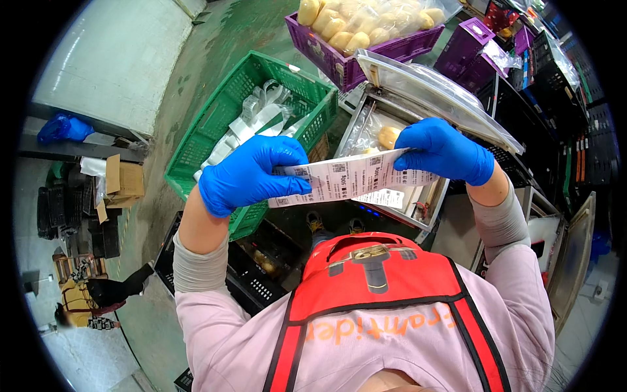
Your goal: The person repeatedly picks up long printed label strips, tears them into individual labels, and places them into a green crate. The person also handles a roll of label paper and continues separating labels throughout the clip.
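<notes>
A strip of printed paper labels [348, 177] is stretched between my blue-gloved hands. My left hand [259, 171] pinches its left end, and my right hand [438, 151] grips it towards the right end. Behind the strip stands a metal vacuum-sealing machine [352, 122] with its clear lid [436, 93] raised. Bread rolls [388, 137] in clear film lie in the chamber, partly hidden by my right hand and the strip. Another printed label sheet [384, 198] lies at the machine's near side, just below the strip.
A green plastic crate [196, 127] with label strips and backing paper stands at the left. Beyond the machine, a purple crate [338, 66] holds bagged rolls. Dark crates [250, 284] sit low by my left arm. A person [93, 299] is at the far left, near cardboard boxes [128, 179].
</notes>
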{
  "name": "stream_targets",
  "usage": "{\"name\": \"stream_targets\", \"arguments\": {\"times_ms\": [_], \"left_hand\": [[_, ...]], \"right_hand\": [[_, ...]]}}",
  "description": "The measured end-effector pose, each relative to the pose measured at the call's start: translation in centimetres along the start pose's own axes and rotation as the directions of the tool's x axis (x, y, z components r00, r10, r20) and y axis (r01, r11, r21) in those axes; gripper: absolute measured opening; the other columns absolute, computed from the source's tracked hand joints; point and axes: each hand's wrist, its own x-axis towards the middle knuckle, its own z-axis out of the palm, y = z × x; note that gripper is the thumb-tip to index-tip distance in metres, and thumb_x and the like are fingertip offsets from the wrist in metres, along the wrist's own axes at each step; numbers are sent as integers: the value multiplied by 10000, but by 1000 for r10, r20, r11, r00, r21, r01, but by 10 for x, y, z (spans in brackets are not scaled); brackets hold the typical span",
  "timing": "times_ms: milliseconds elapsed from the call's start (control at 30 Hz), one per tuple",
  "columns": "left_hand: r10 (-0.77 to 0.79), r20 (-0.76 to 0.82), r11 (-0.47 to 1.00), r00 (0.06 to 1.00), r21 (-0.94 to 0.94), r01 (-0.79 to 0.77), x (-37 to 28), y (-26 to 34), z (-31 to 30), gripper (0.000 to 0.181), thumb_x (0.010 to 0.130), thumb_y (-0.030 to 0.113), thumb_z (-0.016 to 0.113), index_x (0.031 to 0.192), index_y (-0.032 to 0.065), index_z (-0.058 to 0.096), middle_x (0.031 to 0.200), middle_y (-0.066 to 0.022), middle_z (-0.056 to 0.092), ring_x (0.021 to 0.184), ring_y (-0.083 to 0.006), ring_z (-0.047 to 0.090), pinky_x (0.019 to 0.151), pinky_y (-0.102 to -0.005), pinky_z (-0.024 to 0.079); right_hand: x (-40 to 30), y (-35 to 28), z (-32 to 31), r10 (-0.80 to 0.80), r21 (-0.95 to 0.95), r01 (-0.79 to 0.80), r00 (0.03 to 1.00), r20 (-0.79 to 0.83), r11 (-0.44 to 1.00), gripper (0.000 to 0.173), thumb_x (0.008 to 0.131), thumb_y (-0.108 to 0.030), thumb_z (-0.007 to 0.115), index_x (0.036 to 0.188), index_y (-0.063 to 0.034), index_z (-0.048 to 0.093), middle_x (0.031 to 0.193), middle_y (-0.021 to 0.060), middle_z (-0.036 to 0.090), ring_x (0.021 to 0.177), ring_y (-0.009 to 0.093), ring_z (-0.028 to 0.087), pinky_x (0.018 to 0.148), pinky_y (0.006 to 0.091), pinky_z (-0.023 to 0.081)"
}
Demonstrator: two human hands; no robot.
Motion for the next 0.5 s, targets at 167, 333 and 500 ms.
{"name": "stream_targets", "arguments": {"times_ms": [167,333,500], "left_hand": [[-214,-80,970,974,-134,202,-9,8,2,180,662,85,741,745,-6,610,699,-61,557,647,-125,512,588,-261,407],[-113,-92,994,989,-10,112,-4,6,5,163,659,66,735,702,-10,597,670,-57,545,605,-107,486,546,-260,383],[-77,-78,997,994,7,78,15,9,18,176,666,93,734,702,1,589,637,-47,519,583,-104,463,528,-256,374]], "right_hand": [[1,4,-5,-10,-19,10,1000,10,1000,152,782,-119,639,848,10,593,735,165,579,600,256,527,601,302,450],[0,8,-6,26,-57,-25,999,25,998,203,792,-170,636,899,-3,596,753,151,601,635,246,561,618,301,461],[26,-23,22,68,-3,-68,995,75,998,266,793,-257,621,963,-55,591,756,155,589,667,315,575,610,347,458]]}}
